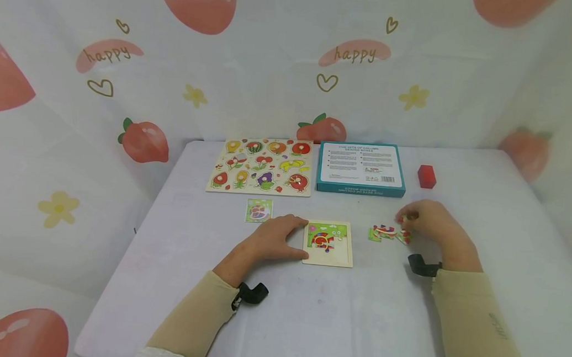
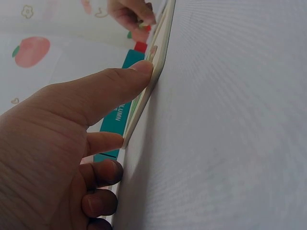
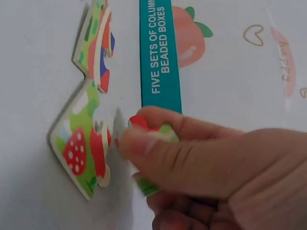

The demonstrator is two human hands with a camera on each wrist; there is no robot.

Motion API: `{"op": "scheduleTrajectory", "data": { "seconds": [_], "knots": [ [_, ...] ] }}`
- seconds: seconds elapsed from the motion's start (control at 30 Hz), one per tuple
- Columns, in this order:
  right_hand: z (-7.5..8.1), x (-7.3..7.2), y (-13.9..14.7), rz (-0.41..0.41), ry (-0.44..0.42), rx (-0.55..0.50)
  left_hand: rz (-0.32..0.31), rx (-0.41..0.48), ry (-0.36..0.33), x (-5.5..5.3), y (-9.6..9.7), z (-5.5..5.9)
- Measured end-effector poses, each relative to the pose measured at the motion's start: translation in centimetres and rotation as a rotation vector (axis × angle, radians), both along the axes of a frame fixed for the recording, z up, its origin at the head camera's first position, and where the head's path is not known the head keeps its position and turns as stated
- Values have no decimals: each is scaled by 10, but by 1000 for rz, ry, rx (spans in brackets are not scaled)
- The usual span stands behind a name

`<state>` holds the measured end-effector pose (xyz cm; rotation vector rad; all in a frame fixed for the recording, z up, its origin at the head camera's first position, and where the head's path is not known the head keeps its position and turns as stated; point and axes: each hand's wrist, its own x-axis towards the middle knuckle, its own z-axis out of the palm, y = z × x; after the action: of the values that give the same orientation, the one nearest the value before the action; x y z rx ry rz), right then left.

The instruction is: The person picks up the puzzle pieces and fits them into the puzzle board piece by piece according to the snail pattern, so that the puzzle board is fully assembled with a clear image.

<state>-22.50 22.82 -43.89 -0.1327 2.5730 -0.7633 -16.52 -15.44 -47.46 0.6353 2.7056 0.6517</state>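
Observation:
My right hand [image 1: 429,222] pinches a small puzzle piece [image 3: 168,133], red and green, between thumb and forefinger. Below it on the table lie several loose puzzle pieces [image 1: 384,231]; one corner piece [image 3: 76,148] shows a white-dotted red shape on green. My left hand [image 1: 277,237] rests at the left side of a square wooden puzzle board [image 1: 344,257], forefinger at its upper left corner and thumb on its lower left edge. Part of a picture in red and green fills the board's upper left area; bare wood shows at right and below.
A small picture card [image 1: 259,211] lies left of the puzzle board. Behind stand a wooden fruit board [image 1: 260,190], a teal-edged box [image 1: 361,167] with printed text and a red block [image 1: 426,177]. A fruit-patterned cloth hangs at the back.

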Motion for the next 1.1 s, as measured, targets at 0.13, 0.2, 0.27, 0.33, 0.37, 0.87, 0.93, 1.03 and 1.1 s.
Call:
{"op": "scheduleTrajectory", "data": {
  "seconds": [0.13,0.2,0.27,0.33,0.37,0.87,0.93,1.03,1.1],
  "knots": [
    [2,1,4,2,29,-9,0,-4,-6,0,0,0],
    [6,1,6,12,64,-14,2,-11,-8,0,1,0],
    [11,2,6,23,99,-22,4,-15,-9,0,1,0],
    [18,4,6,12,114,-45,5,-17,-9,0,1,0],
    [21,4,5,0,115,-57,5,-17,-8,0,1,0],
    [58,22,-4,-195,198,-199,6,-13,-7,0,0,0],
    [63,26,-7,-203,215,-222,6,-16,-7,0,0,0],
    [68,32,-12,-182,288,-265,9,-17,-10,0,0,0],
    [70,37,-17,-150,357,-294,9,-14,-13,0,1,0]
  ]
}}
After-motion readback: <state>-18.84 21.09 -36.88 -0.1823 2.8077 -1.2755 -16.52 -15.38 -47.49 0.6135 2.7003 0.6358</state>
